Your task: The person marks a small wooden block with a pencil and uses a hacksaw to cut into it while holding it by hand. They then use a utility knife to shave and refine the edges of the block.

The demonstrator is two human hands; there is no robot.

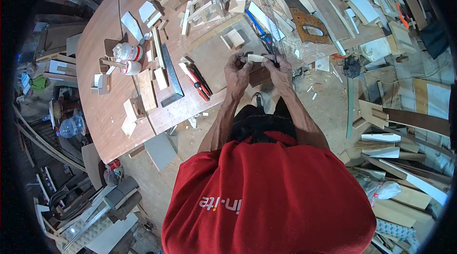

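Note:
A small pale strip of wood (256,58) is held level between my two hands, above the front edge of the table. My left hand (237,72) pinches its left end with thumb and fingers. At the other end, my right hand (281,71) has its fingers closed on the strip. A dark thin item shows by the right fingers, too small to name. Just beyond the hands lies a flat board (212,56) with a small open wooden frame (233,39) on it. A blue-and-black tool (259,26) lies near my right hand.
Left of my hands are a red-and-black tool (197,83), a try square (172,83) and white glue bottles (128,53). A handsaw (309,26) rests at the right. Offcuts (364,9) pile up beyond it. Wood assemblies (205,9) stand at the back.

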